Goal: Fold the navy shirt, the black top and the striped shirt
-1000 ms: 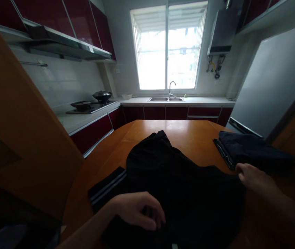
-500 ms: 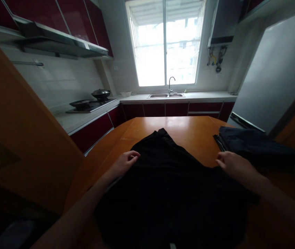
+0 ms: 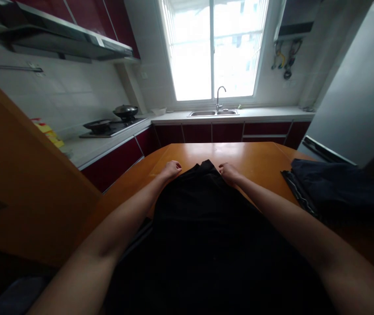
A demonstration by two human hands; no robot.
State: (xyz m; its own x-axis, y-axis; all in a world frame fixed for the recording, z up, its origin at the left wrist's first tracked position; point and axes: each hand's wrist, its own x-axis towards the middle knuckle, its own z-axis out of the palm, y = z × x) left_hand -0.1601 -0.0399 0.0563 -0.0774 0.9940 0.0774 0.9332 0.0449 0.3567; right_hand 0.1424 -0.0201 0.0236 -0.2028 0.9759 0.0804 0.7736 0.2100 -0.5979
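A black garment [image 3: 203, 210] is spread over the wooden table, with its narrow end pointing away from me. Its dark folds hide what kind of garment it is. My left hand [image 3: 171, 169] hovers just left of that narrow end, fingers loosely curled and a little apart, with no cloth visible in them. Close against the garment's right edge, near the tip, is my right hand [image 3: 229, 173]. Its thumb and forefinger are slightly parted, and no cloth shows between them.
Folded dark clothes [image 3: 341, 183] lie on the right of the wooden table [image 3: 255, 153]. Beyond are a sink [image 3: 203, 113], a stove with pans [image 3: 126, 111] and a counter [image 3: 174, 117]. A fridge [image 3: 347, 87] stands at right, an orange-brown panel [image 3: 26, 183] at left.
Both hands have moved forward to the garment's far end, the right one also well to the left. The view has tilted down slightly. The garment's narrow end lies about where it was.
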